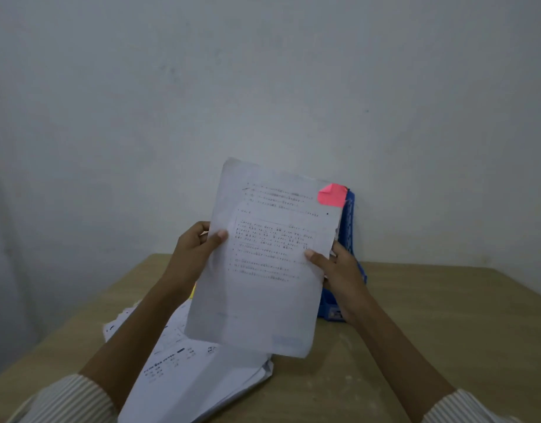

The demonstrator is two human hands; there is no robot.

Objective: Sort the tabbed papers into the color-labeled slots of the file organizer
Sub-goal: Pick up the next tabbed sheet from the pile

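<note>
One sheet (257, 270) in hand, printed, held upright and slightly tilted above the table (430, 315), in front of the organizer.

Tab (332, 194): pink, stuck at the sheet's top right corner, its upper edge curled over.

Left hand (196, 251): grips the sheet's left edge, thumb pressed on the printed face, remaining fingers curled behind the paper.

Right hand (339, 270): holds the right edge lower down, thumb on the face; the other fingers are hidden behind the sheet, so their lie cannot be told.

Organizer (350, 227): blue, standing at the far side of the table against the wall (263, 87), mostly covered by the sheet. Slots and their colour labels are not visible from here.

Pile (196, 370): loose printed papers, lying on the table near the front, below the left forearm; a yellow scrap (192, 293) shows at its far edge, possibly another tab.

Sleeves (71, 398): striped, at both wrists' lower ends.

Step in hand, as judged: one paper lifted clear of the pile and its tab colour being read. Filing not yet done.

Next move calls for: finding the pink-labelled slot, turning the sheet edge-down, and feeding it in squarely so the limp paper does not buckle on the slot wall.
</note>
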